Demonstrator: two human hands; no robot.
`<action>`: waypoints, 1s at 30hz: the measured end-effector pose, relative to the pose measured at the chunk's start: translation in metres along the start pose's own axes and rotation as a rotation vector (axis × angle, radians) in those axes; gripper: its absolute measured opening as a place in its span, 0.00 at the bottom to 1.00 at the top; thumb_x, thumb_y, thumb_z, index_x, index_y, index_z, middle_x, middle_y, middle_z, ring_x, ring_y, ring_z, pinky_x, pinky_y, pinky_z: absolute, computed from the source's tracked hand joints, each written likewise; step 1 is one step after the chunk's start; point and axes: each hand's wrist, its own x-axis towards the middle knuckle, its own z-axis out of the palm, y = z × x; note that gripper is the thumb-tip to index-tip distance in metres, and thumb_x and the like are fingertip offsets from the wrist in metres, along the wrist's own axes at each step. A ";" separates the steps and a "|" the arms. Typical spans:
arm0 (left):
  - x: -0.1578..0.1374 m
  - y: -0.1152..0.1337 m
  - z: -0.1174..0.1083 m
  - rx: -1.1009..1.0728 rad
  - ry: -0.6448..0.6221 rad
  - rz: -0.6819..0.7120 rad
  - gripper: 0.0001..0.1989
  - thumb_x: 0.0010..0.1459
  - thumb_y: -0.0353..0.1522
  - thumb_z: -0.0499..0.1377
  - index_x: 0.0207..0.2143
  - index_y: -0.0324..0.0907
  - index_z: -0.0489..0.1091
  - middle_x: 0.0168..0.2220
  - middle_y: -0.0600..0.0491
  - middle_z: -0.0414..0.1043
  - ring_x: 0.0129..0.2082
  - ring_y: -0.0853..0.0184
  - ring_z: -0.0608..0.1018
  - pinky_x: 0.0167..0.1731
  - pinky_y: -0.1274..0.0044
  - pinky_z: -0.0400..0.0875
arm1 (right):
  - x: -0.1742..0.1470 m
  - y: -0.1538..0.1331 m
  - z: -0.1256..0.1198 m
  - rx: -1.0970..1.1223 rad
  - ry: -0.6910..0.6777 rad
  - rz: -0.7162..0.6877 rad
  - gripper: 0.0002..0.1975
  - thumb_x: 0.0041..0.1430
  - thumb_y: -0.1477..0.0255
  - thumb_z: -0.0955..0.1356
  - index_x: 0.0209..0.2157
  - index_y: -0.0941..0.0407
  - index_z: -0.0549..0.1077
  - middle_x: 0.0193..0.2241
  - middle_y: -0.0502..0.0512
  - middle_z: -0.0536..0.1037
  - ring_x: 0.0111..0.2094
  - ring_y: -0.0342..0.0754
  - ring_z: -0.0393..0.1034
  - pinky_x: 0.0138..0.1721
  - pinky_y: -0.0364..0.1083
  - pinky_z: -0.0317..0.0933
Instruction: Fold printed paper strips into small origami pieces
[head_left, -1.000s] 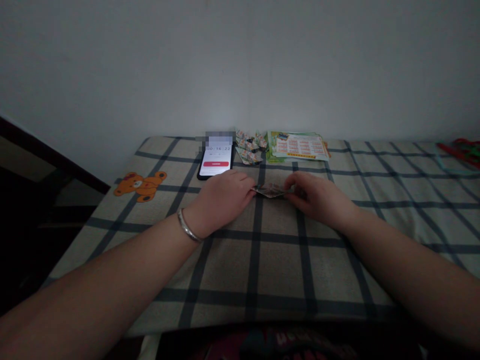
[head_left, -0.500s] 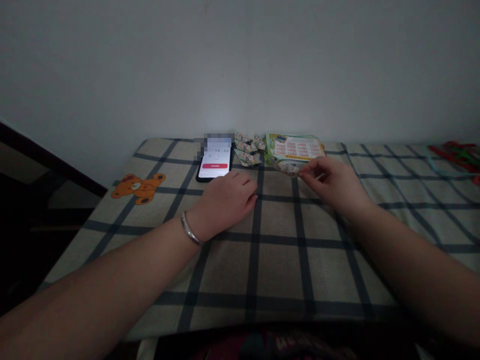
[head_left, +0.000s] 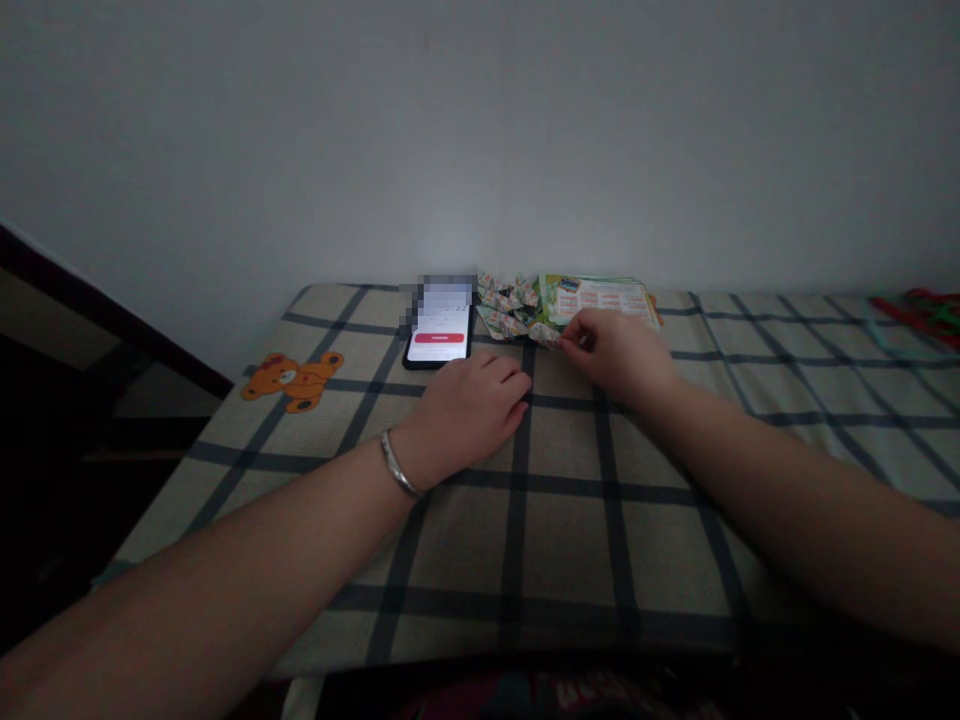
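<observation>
My right hand (head_left: 619, 350) pinches a small folded piece of printed paper (head_left: 544, 335) between thumb and fingertips. This piece is at the right end of a cluster of folded printed papers (head_left: 504, 322), against or very close to it; whether they touch I cannot tell. Just right of the cluster lies a stack of printed sheets (head_left: 600, 298) with a green border and red calendar-like grids. My left hand (head_left: 472, 405), with a silver bangle at its wrist, rests palm down on the cloth, fingers loosely bent and slightly apart. Nothing shows in it. Its fingers are just below a lit phone (head_left: 439, 350).
A blue-striped checked cloth (head_left: 570, 550) covers the table, which meets a pale wall (head_left: 495, 140). An orange bear figure (head_left: 294, 380) is on the cloth at left. Red and green items (head_left: 930, 310) lie at far right. A dark rail (head_left: 112, 310) slopes beside the table's left edge.
My right hand has moved left with the pinched paper, bringing it to the folded cluster. My left hand stays on the cloth. The whole view has shifted slightly.
</observation>
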 end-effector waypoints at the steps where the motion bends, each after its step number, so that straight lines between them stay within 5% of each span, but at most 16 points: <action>1: 0.000 0.000 0.000 0.002 0.000 0.002 0.08 0.64 0.32 0.53 0.41 0.40 0.71 0.42 0.47 0.72 0.44 0.58 0.72 0.41 0.67 0.70 | 0.001 -0.002 0.001 -0.030 -0.003 -0.009 0.09 0.58 0.65 0.66 0.31 0.53 0.76 0.28 0.54 0.79 0.27 0.48 0.68 0.24 0.44 0.49; 17: 0.002 -0.001 0.001 0.010 -0.014 0.010 0.08 0.64 0.33 0.54 0.40 0.40 0.70 0.42 0.48 0.72 0.45 0.58 0.72 0.43 0.66 0.70 | 0.003 0.012 0.010 0.109 0.061 -0.049 0.09 0.58 0.65 0.67 0.36 0.53 0.77 0.31 0.52 0.80 0.30 0.48 0.70 0.29 0.45 0.56; 23: 0.002 0.000 0.002 0.008 -0.027 0.011 0.08 0.64 0.33 0.53 0.41 0.40 0.70 0.43 0.48 0.71 0.45 0.57 0.72 0.43 0.66 0.70 | 0.009 0.041 0.010 0.117 0.272 -0.083 0.08 0.58 0.70 0.66 0.34 0.56 0.77 0.36 0.59 0.80 0.40 0.54 0.72 0.41 0.50 0.63; 30: 0.004 -0.001 0.003 0.006 -0.025 0.013 0.08 0.64 0.33 0.53 0.41 0.40 0.70 0.43 0.48 0.71 0.45 0.57 0.72 0.44 0.66 0.70 | 0.016 0.057 0.017 0.058 0.159 -0.112 0.18 0.57 0.67 0.68 0.49 0.56 0.75 0.52 0.61 0.77 0.52 0.59 0.70 0.54 0.57 0.61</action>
